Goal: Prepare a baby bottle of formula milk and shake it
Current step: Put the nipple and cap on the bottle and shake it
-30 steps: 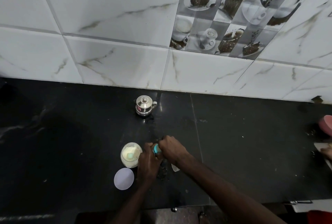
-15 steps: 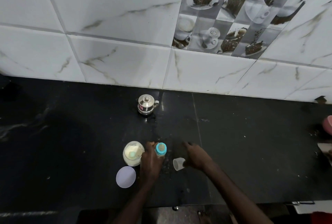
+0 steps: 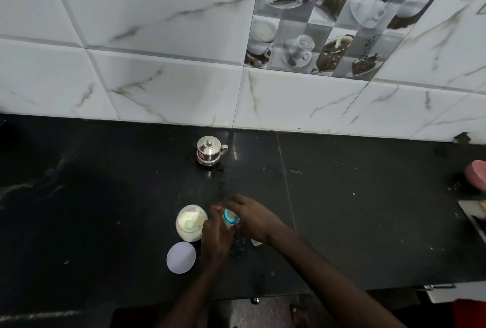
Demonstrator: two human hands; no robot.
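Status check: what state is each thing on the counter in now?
Bottle: upright, teal top on, in both hands.
Left hand: holds bottle.
Right hand: grips bottle top.
Jar: open, powder inside.
Jar lid: off, flat on counter.
Steel pot: lidded, upright.

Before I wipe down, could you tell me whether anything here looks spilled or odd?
A wet patch glistens on the counter just in front of the pot, like a spill. The jar stands open, its lid flat beside it.
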